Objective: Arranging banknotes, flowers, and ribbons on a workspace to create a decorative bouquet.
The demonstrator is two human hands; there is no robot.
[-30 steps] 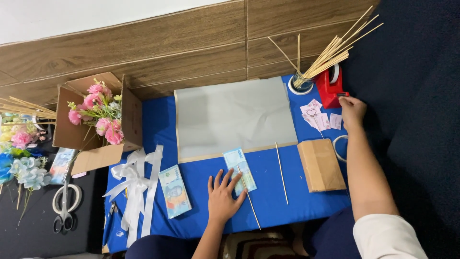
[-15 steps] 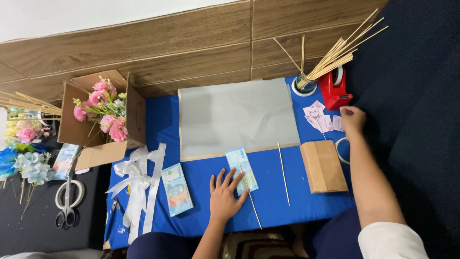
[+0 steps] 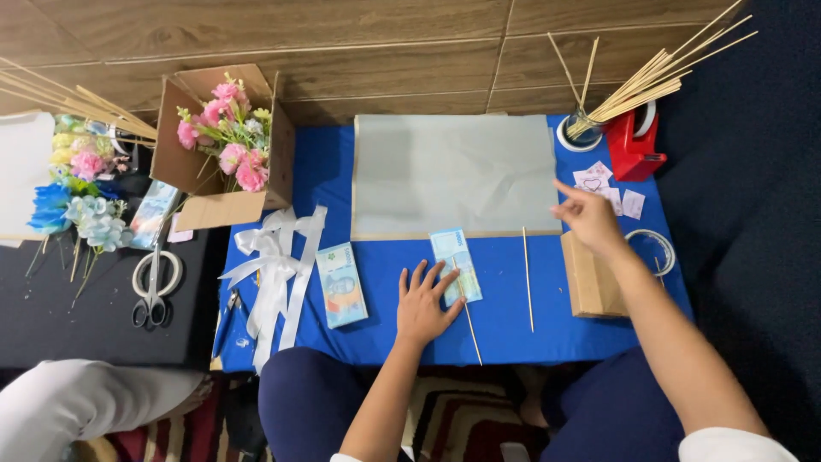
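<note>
Near the front edge of the blue-covered table (image 3: 513,329) I rest my left hand (image 3: 422,301) flat, fingers spread, on a banknote (image 3: 456,265), while my right hand (image 3: 588,216), loosely curled and empty, hovers beside the grey paper sheet (image 3: 453,175).

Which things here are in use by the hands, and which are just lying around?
In use: left hand on banknote and skewer; right hand over grey paper.
Lying about: flower box, ribbon, scissors, tape dispenser, second banknote.
</note>
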